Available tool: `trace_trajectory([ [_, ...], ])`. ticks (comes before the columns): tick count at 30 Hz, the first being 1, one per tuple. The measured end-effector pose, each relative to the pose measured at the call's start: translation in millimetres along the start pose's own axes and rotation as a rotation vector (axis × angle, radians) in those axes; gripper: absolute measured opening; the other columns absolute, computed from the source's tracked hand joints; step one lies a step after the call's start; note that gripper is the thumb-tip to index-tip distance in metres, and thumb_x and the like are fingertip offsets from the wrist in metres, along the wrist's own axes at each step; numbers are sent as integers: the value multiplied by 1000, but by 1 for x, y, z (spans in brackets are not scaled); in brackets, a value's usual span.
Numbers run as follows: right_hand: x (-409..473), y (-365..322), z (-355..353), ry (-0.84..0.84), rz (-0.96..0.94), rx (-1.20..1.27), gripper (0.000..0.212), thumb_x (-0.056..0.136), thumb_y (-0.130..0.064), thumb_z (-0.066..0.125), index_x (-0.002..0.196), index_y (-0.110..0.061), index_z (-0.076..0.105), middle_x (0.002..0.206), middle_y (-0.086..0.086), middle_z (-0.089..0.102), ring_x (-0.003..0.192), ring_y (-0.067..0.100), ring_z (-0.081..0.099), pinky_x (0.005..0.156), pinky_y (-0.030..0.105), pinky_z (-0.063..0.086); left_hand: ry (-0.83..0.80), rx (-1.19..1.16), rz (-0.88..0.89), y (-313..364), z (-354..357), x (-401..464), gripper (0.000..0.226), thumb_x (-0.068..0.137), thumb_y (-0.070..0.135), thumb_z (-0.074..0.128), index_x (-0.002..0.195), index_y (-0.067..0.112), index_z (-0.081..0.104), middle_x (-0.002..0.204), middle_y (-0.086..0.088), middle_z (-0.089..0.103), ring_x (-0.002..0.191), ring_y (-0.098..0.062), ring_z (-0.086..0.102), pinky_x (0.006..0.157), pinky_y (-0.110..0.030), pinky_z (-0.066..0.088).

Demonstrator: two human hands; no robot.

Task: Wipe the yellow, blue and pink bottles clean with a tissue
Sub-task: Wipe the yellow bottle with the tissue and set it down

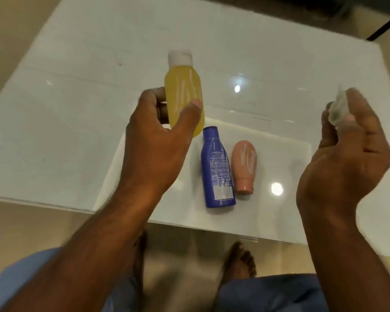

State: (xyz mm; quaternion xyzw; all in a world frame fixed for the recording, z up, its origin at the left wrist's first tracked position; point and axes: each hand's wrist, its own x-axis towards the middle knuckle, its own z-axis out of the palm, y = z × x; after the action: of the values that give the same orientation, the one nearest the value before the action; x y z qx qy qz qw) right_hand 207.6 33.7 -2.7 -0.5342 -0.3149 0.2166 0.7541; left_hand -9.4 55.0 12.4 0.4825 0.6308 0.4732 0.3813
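My left hand (158,136) holds the yellow bottle (184,91) upright above the table, thumb across its front; it has a white cap and white streaks on its side. My right hand (351,154) is raised at the right, away from the bottle, and pinches a crumpled white tissue (337,109) between its fingertips. The blue bottle (217,170) lies flat on the table with its printed label up. Beside it on the right lies the pink bottle (244,167), cap toward me, with white streaks on it.
The bottles rest on a glossy white glass table (77,131) with lamp reflections in it. Its near edge runs just below the blue bottle. Under the glass I see my bare feet (240,260) and blue-clad knees (20,278). A dark object (383,30) lies at the far right corner.
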Motion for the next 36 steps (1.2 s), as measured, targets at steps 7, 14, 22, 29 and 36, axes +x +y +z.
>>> trace_trajectory([
  [7, -26, -46, -13, 1, -62, -78, 36, 101, -12, 62, 135, 1, 59, 135, 16, 64, 126, 23, 65, 108, 38, 53, -176, -69, -60, 21, -11, -35, 28, 88, 44, 63, 108, 24, 63, 96, 8, 68, 82, -5, 65, 64, -16, 46],
  [14, -43, -114, -21, -196, -47, -136, 23, 97, -30, 72, 115, -17, 68, 116, 5, 74, 110, 18, 72, 94, 29, 59, -326, -86, -151, 43, -3, -63, 23, 87, 43, 61, 97, 23, 61, 97, 0, 68, 89, -17, 68, 80, -36, 59],
  [22, -49, -71, -40, -353, 13, -366, 17, 98, -20, 72, 113, -28, 75, 111, -7, 76, 97, 15, 74, 84, 29, 60, -462, 113, -179, 25, 14, -77, 34, 87, 45, 63, 114, 25, 58, 105, 4, 66, 93, -13, 66, 85, -32, 57],
  [29, -39, -58, -38, -350, 145, -390, 18, 97, -26, 69, 114, -29, 76, 114, -13, 76, 109, -1, 69, 91, 14, 55, -439, 26, -262, 25, 29, -68, 27, 87, 42, 65, 112, 33, 58, 103, 11, 67, 89, -4, 66, 66, -15, 51],
  [36, -26, -57, -28, -264, 288, -131, 18, 100, -14, 66, 113, -14, 78, 109, 0, 80, 107, 16, 75, 103, 40, 56, -475, -1, -229, 25, 26, -79, 34, 84, 42, 69, 115, 30, 59, 105, 10, 68, 92, -7, 67, 74, -22, 56],
])
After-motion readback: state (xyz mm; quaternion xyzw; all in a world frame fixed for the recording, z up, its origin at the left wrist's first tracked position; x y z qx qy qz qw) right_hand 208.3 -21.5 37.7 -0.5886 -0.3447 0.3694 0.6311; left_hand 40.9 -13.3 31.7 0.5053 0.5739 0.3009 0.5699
